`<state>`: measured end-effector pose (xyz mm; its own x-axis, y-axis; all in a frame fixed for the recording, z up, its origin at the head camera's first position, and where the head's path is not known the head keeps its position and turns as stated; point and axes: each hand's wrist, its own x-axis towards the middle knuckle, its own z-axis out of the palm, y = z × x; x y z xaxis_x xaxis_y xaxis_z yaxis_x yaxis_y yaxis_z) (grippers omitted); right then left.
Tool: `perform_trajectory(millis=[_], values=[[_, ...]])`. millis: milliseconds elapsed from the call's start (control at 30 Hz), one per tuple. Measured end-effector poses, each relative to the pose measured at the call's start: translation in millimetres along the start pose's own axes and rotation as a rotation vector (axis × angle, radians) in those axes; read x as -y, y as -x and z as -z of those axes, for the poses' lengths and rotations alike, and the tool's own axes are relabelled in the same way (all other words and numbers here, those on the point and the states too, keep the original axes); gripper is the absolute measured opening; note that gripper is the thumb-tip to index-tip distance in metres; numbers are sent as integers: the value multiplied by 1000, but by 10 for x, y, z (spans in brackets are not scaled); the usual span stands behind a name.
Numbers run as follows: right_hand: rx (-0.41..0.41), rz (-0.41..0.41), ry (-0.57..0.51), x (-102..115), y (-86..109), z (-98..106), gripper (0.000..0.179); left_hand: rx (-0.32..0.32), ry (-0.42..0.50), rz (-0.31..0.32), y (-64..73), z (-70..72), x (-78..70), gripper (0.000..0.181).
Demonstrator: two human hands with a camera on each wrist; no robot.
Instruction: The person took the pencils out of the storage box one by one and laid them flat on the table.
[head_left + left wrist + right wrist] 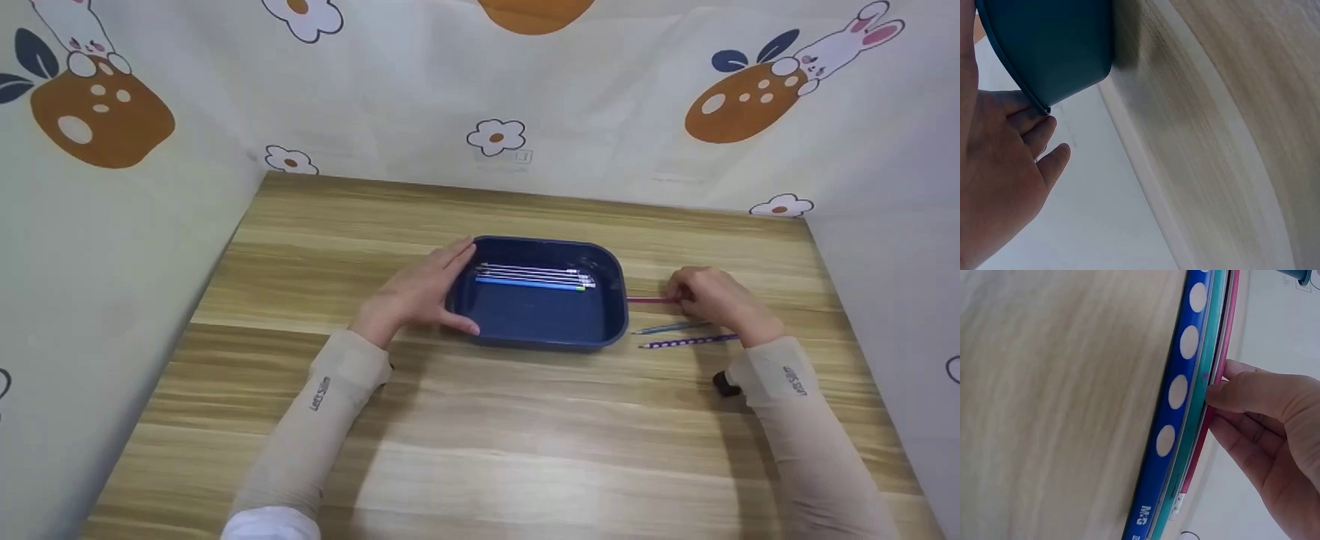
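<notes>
My left hand [420,292] holds the dark blue tray [540,344] at its left end, thumb at the front corner and fingers at the back corner. Inside the tray lie several pencils [532,277] side by side, one of them bright blue. Right of the tray, my right hand [709,296] pinches a red pencil [646,300] between thumb and fingers. In the right wrist view, a teal pencil [1188,427] and a blue pencil with white dots [1154,472] lie beside the red pencil [1199,450]. The dotted one is nearest me.
The wood-grain table [480,435] stretches under both forearms. A patterned sheet [390,90] with fruit, rabbits and flowers rises behind the table and along both sides. A black strap piece [726,383] shows at the right wrist.
</notes>
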<state>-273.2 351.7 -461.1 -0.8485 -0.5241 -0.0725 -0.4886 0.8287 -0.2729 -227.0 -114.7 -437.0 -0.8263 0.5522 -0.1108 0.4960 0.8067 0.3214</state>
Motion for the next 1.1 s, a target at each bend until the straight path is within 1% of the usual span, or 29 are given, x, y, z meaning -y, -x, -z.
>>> perform_trajectory(millis=[133, 267, 400, 500, 700, 833, 933, 1000, 1100], values=[[10, -19, 4, -10, 63, -13, 18, 10, -1, -9, -42, 10, 7, 128], [22, -43, 26, -21, 123, -35, 19, 15, 9, -3, -55, -39, 18, 129], [-14, -38, 37, 5, 160, -22, 20, 11, 23, -8, -42, -76, 27, 128], [-45, -38, 9, 61, 174, 31, 17, 10, 21, -10, -24, -78, 32, 129], [-102, -60, -66, 242, 158, 162, 12, -1, 24, 6, -6, -45, 22, 129], [-155, -14, -136, 396, 100, 211, 10, 14, 1, -1, -4, -33, 32, 130], [-204, 41, -186, 513, 40, 232, 11, 13, -5, -7, -18, -31, 31, 129], [-219, 58, -215, 609, -6, 249, 12, 14, 0, -5, -25, -28, 30, 129], [-219, 65, -256, 768, -91, 273, 14, 15, 13, -2, -29, -18, 37, 129]])
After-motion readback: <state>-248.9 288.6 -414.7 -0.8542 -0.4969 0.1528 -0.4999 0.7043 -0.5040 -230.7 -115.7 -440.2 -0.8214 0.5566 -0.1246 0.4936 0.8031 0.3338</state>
